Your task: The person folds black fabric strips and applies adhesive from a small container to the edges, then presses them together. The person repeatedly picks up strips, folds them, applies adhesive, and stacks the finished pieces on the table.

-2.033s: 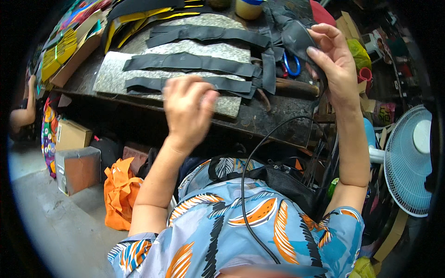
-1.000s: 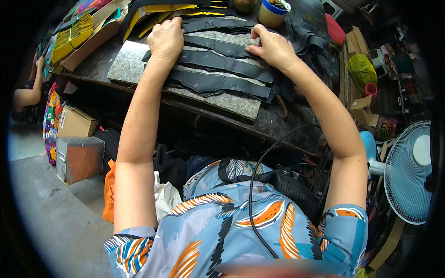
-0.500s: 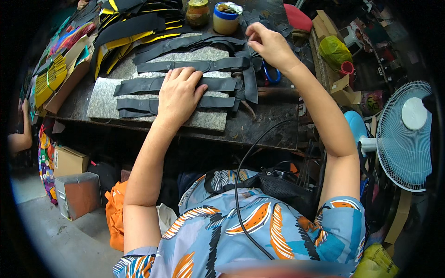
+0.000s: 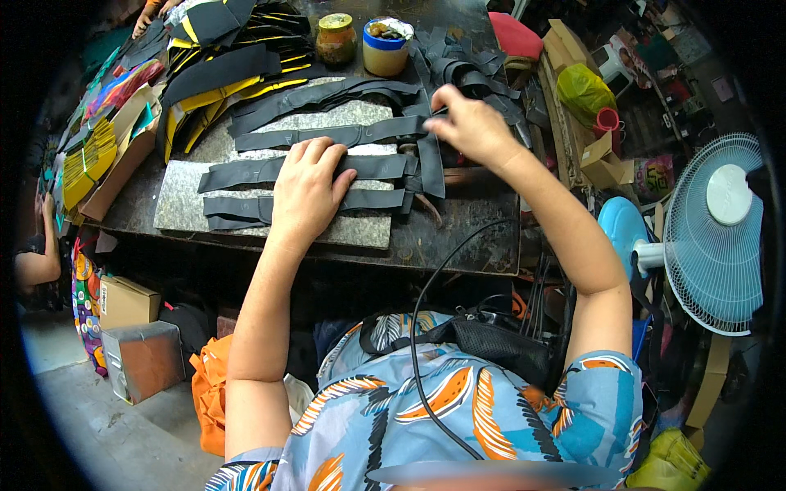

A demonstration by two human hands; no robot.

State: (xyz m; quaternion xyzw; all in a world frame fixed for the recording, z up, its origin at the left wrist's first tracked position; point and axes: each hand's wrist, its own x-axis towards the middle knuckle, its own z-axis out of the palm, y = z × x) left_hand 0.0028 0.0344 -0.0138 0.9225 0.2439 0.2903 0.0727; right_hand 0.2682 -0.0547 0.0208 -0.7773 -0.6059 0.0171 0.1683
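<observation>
Several flat black strips [image 4: 332,136] lie in rows across a grey speckled slab [image 4: 184,184] on the dark table. My left hand [image 4: 307,192] rests palm down over the lower rows, its fingers laid out across a strip. To the right, my right hand [image 4: 475,127] is closed in a pinch at the right ends of the rows, on a black strip [image 4: 431,168] that lies crosswise there. The exact grip is partly hidden by the fingers. More loose black strips [image 4: 467,72] are heaped just beyond this hand.
Stacked black and yellow pieces [image 4: 221,69] lie at the back left. A jar [image 4: 336,39] and a blue-rimmed tub [image 4: 386,51] stand behind the slab. A black cable [image 4: 417,315] hangs before me. At the right is a fan [image 4: 712,233]; another person's arm [image 4: 45,245] shows far left.
My right hand has come down and nearer, from above the strip ends to a pinch at the crosswise strip. My left hand stays on the strips. The whole view has shifted slightly.
</observation>
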